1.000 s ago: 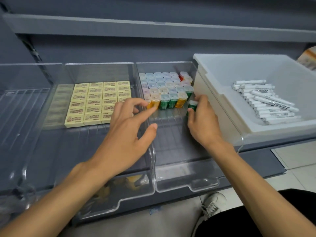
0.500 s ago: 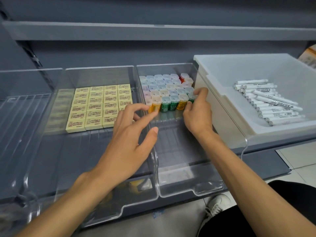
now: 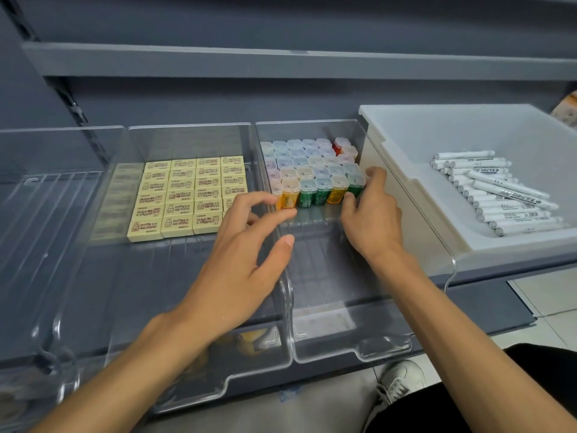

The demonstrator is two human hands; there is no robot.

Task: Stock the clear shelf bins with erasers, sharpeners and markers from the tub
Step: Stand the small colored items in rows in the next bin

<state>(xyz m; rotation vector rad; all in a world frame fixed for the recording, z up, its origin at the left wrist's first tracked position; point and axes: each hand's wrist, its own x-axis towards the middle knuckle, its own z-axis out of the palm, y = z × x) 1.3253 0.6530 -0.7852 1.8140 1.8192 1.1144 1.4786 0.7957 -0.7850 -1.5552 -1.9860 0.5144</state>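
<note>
Pinching a boxy, frosted-capped green sharpener (image 3: 356, 186) is the right hand (image 3: 374, 221).

Left hand (image 3: 240, 245) and right hand (image 3: 371, 220) bare, nails trimmed short and plain. Left forearm (image 3: 140, 370) and right forearm (image 3: 468, 339) uncovered from wrist to frame edge. Well below right hand, black garment (image 3: 530, 385) of plain dark cloth over the leg. Beside it, under right forearm, white lace-up shoe (image 3: 401, 381): white laces, pale sole, light grey panel at toe.
</note>
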